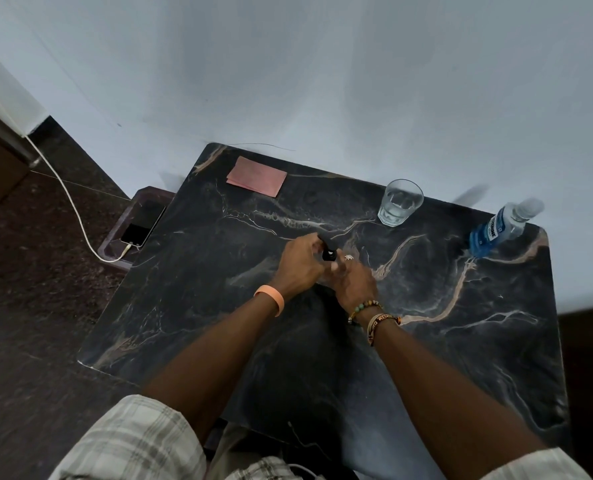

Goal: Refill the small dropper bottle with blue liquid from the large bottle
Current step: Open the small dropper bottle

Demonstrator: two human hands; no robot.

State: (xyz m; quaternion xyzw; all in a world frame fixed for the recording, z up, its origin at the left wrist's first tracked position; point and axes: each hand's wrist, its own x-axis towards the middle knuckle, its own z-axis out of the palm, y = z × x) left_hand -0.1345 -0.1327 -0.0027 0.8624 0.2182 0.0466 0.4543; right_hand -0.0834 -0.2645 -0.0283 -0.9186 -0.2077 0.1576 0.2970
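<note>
The small dropper bottle [328, 254] shows only its black cap and bulb between my two hands, near the middle of the dark marble table [219, 306]. My left hand [298, 265] pinches the black top from the left. My right hand [352, 284] wraps the bottle's body from the right and hides it. The large bottle [499, 228] holds blue liquid, carries a blue label and a clear cap, and stands at the table's far right corner, well away from both hands.
A clear glass tumbler [399, 202] with a little water stands at the back centre-right. A pink folded cloth [256, 176] lies at the back left. A phone [136, 234] on a white charging cable rests on a lower stand left of the table. A wall runs behind.
</note>
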